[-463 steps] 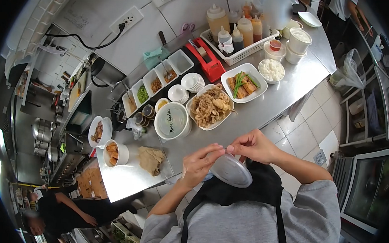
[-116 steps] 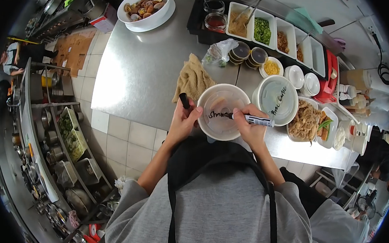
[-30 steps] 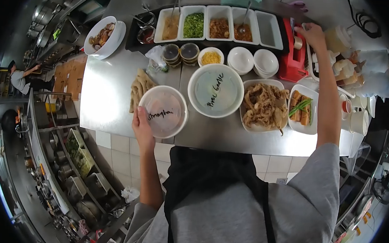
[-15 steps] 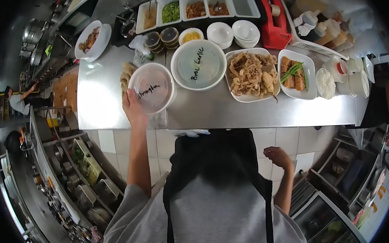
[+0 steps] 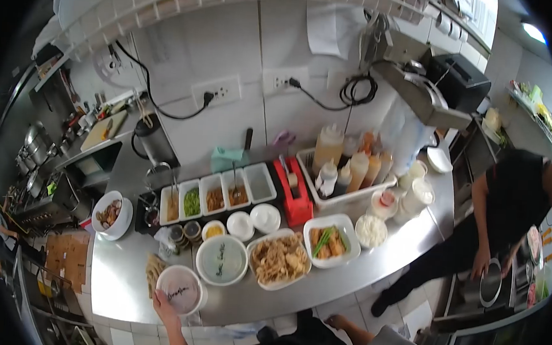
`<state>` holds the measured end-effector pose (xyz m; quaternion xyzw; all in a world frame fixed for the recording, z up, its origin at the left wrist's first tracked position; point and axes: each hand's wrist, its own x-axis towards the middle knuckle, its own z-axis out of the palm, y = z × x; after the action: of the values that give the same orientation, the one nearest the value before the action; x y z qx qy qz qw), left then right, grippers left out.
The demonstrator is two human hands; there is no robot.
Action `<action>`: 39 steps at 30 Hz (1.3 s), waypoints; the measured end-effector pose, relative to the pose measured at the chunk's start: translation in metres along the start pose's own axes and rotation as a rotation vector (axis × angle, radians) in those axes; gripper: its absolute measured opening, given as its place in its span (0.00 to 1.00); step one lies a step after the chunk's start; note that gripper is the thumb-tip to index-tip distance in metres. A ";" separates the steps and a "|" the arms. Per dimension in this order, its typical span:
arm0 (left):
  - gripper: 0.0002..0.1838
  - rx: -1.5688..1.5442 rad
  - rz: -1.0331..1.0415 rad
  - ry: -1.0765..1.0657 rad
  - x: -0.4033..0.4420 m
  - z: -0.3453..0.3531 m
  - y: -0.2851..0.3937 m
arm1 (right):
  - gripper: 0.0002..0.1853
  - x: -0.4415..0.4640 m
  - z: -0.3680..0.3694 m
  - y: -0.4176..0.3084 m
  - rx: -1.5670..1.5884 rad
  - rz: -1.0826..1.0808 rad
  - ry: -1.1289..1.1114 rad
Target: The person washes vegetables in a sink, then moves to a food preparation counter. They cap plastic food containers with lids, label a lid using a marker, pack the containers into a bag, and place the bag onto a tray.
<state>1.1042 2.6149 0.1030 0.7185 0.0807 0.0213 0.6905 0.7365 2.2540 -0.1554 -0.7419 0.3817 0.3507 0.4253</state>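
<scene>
The left hand (image 5: 165, 309) grips the near left rim of a lidded tub (image 5: 183, 289), thumb and fingers pressed against its side. The tub is at the near edge of the steel bench (image 5: 114, 279), toward the left; dark handwriting crosses its lid, too blurred to read. The right hand (image 5: 341, 322) is apart from the tub, low in front of the apron (image 5: 312, 339) on the near side of the bench; I cannot tell whether its fingers are spread or pressed together.

Just left of the tub lies a crumpled tan cloth (image 5: 154, 269). To the right and slightly farther is a second lidded tub (image 5: 220, 271), also marked in black. Right of that come a plate (image 5: 280, 286) heaped with fried pieces (image 5: 277, 259), a white dish (image 5: 351, 258) of brown pieces with green stalks, and a bowl of white rice (image 5: 371, 231).

Behind the second tub are dark-topped cups (image 5: 192, 229), a small bowl of yellow bits (image 5: 213, 231) and stacked white bowls (image 5: 265, 217). Farther back runs a row of white containers, one of chopped greens (image 5: 192, 202), with a red tape dispenser (image 5: 293, 196) at its right end. Beyond that, squeeze bottles (image 5: 329, 144) stand in a white basket (image 5: 350, 200). A bowl of clams (image 5: 108, 216) sits at the far left. At the right, another person in dark clothing (image 5: 514, 187) has both hands near a pot (image 5: 490, 283).
</scene>
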 end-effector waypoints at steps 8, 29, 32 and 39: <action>0.23 0.225 0.199 0.117 0.003 -0.015 -0.071 | 0.24 0.034 -0.077 0.072 0.043 0.216 -0.010; 0.25 0.712 0.428 0.079 -0.059 0.028 0.029 | 0.16 0.076 0.037 -0.087 0.877 -0.309 0.091; 0.27 0.834 0.813 -0.368 -0.060 0.059 0.058 | 0.15 0.086 0.063 -0.127 1.296 -0.292 -0.010; 0.25 1.265 0.803 -0.696 -0.062 0.075 0.051 | 0.13 0.119 0.075 -0.207 1.963 -0.220 0.037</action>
<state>1.0578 2.5296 0.1557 0.9112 -0.4039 -0.0069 0.0811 0.9556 2.3615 -0.2100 -0.0965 0.4387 -0.1748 0.8762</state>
